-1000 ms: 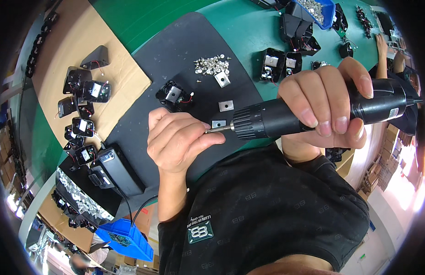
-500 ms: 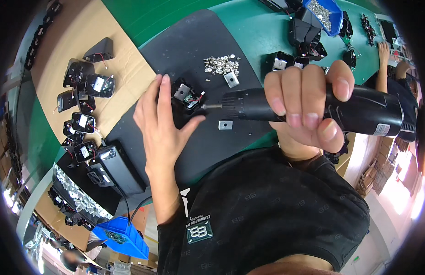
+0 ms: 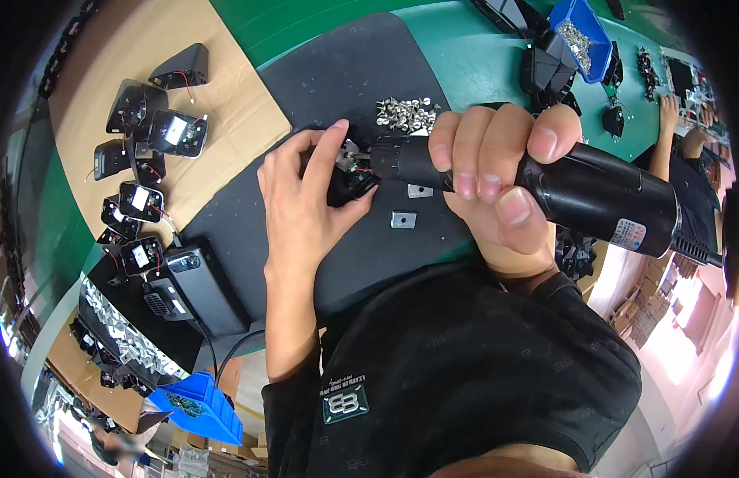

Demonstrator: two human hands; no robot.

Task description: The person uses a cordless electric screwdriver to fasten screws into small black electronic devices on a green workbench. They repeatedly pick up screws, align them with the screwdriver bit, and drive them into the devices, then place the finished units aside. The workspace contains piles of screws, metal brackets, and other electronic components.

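Observation:
A black plastic housing point(image 3: 343, 190) with a small green circuit board, red wire and metal plate inside sits on the dark mat. My left hand point(image 3: 294, 207) grips it, thumb on the near side and fingers on the far side. In my right hand point(image 3: 501, 171) is a black corded electric screwdriver point(image 3: 596, 191), lying level. Its bit reaches into the housing at the metal plate; the exact contact is hard to see. A pile of silvery screws point(image 3: 403, 114) lies beyond the tool. Near it, a loose metal plate point(image 3: 403, 220) rests on the mat.
Several similar black housings point(image 3: 178, 131) with wires stand on cardboard point(image 3: 234, 88) at left. A black power unit point(image 3: 202, 287) with cables sits nearer. Blue bins point(image 3: 580, 40) point(image 3: 202, 406) hold small parts. At far right, another person's arm point(image 3: 662, 143) rests on the green table.
My left hand has closed around the housing and moved right with it. The screwdriver has shifted left, its bit going from the housing's edge to the plate inside.

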